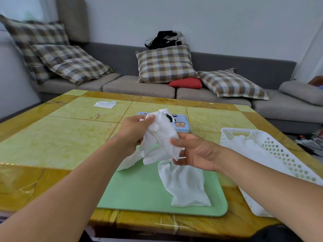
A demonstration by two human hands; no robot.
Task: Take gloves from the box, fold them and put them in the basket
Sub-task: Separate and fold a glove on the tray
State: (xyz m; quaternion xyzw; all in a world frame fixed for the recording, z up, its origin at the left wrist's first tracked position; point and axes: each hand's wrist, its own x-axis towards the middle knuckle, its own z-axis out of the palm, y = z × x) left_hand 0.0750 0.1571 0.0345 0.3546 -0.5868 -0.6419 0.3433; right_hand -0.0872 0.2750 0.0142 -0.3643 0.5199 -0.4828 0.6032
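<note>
Yellow-green tiled table [52, 137] carries a green mat [139, 193] beneath the hands, a blue box [181, 124] beyond them, a white basket [272, 149] right of them, and a tissue [105, 104] far left.

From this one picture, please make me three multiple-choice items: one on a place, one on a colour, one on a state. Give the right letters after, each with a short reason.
1. Where does the white basket stand on the table?
A. by the far left corner
B. on the person's right side
C. on the green mat

2. What colour is the small cushion on the sofa, between the checked pillows?
A. red
B. blue
C. black

3. What is the state of the glove the hands work on?
A. lying flat on the mat
B. folded inside the basket
C. held up, crumpled, by both hands

Answers:
1 B: it stands at the right edge, beside the green mat, not on it.
2 A: it is plainly red.
3 C: the left hand and the right hand each pinch it above the mat.
</note>
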